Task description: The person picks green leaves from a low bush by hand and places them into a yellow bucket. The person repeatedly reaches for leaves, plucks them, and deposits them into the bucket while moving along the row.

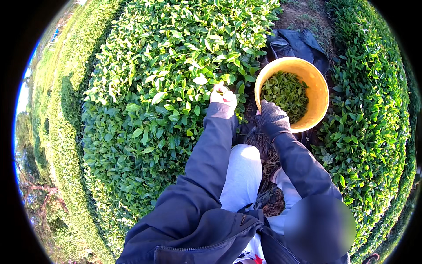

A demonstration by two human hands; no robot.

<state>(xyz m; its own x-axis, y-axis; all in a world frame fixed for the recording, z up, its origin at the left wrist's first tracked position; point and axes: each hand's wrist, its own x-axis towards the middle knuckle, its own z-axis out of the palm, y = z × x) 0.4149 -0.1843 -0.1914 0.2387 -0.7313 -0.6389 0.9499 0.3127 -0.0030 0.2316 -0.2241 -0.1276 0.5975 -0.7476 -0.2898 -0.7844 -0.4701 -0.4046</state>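
My left hand [224,96], bare, is at the right side of a tea bush [148,99], its fingers curled in among the top leaves. A bit of yellow-green leaf shows at the fingers; the rest of the grip is hidden. My right hand [273,119] wears a dark fabric glove and grips the near left rim of a yellow bucket [316,99]. Inside the bucket lies a heap of picked green tea leaves [286,94], well below the rim.
Another tea hedge [372,115] runs along the right. Black sheeting [298,44] lies on the ground beyond the bucket, near bare soil [303,16]. My knee [245,165] is close to the bush. Farther left stands one more hedge row [62,138].
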